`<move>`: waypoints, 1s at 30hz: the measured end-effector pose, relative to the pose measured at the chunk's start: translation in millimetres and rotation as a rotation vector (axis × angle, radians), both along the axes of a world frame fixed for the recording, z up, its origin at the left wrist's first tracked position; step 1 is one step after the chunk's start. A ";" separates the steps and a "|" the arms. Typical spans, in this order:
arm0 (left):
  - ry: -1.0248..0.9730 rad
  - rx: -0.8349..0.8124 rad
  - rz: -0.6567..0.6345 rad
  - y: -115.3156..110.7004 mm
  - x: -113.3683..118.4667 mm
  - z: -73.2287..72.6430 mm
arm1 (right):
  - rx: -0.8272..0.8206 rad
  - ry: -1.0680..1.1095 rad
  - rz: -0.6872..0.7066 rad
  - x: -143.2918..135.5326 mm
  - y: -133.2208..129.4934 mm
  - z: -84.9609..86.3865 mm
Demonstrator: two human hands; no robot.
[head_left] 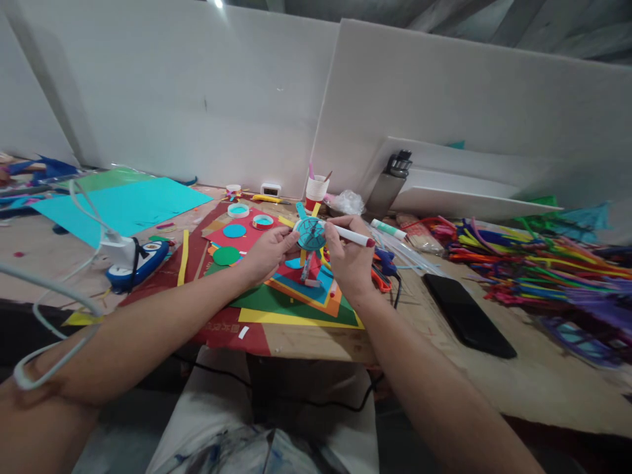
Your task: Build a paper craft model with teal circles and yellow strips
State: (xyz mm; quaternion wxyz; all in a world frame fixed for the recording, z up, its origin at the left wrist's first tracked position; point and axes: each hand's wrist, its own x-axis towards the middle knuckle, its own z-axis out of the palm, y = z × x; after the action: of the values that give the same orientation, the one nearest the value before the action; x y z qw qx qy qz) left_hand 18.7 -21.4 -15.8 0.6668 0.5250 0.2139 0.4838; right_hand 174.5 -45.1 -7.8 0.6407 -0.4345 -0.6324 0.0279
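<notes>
Cardboard-topped table (pixel 494 375): hands, left (pixel 269 255), right (pixel 349 260), nearly together, gripping blue disc (pixel 311 234), marker (pixel 353 236).

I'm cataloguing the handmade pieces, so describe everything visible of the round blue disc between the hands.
The flat, round blue disc, seemingly paper or card, bears dark, web-like drawn lines. Narrow blue and yellow strips stick out around its rim. It is held raised above layered coloured sheets, its drawn face towards the camera. The left hand's fingers grip one edge; whether the white marker touches it is unclear.
</notes>
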 end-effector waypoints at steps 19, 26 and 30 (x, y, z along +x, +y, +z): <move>0.005 0.002 -0.009 1.1 0.1 -1.0 | 0.020 -0.044 0.036 -3.1 -2.8 0.7; -0.010 -0.034 -0.004 0.0 -1.0 1.4 | 0.032 0.071 0.060 0.1 -0.4 1.0; -0.014 -0.038 -0.008 -0.8 -1.0 3.2 | 0.041 0.007 0.047 -1.2 -2.0 1.4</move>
State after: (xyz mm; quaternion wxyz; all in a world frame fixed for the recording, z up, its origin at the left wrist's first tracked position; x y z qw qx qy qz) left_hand 17.7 -22.1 -12.6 0.6801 0.5097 0.2159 0.4807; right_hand 173.3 -47.1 -6.4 0.6509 -0.4059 -0.6407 0.0315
